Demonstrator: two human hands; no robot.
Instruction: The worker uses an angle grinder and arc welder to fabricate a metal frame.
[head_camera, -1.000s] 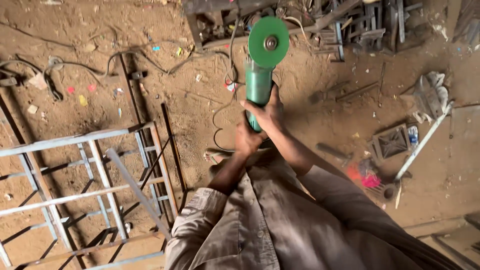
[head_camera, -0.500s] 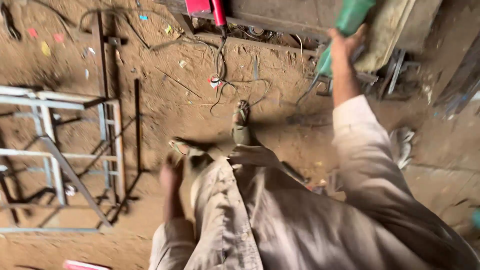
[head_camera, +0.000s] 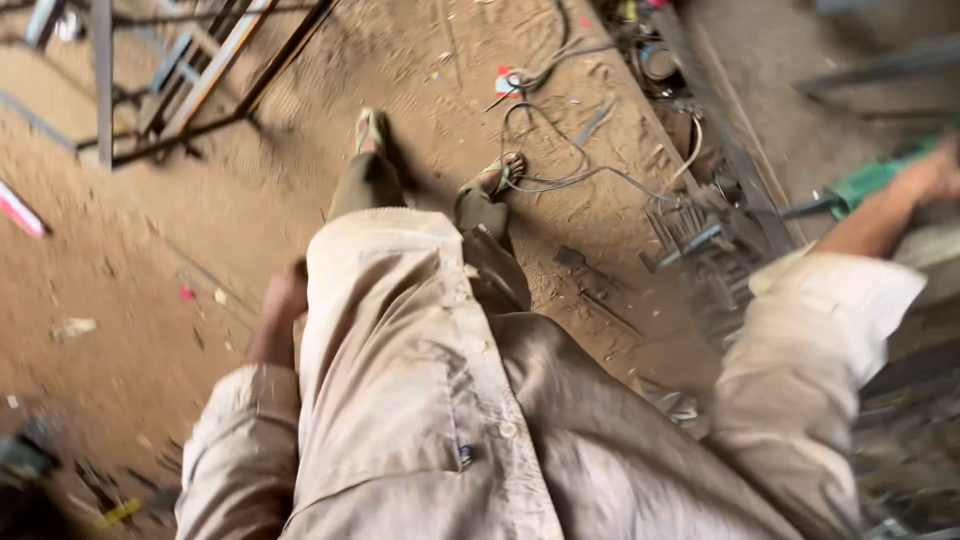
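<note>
Right hand (head_camera: 935, 175), far right, is wrapped about the green grinder (head_camera: 868, 182), whose long axis runs leftward and slightly nearer from the grip toward cluttered metal scrap (head_camera: 700, 240), while the left hand (head_camera: 283, 300) hangs empty, loosely curled, beside the shirt (head_camera: 420, 400) above the dirt floor (head_camera: 150, 250).

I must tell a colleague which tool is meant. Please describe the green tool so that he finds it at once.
Look to the far right edge of the sandy floor, past the dark scrap metal. The right hand grips the green tool at arm's length. It alone is bright green.
</note>
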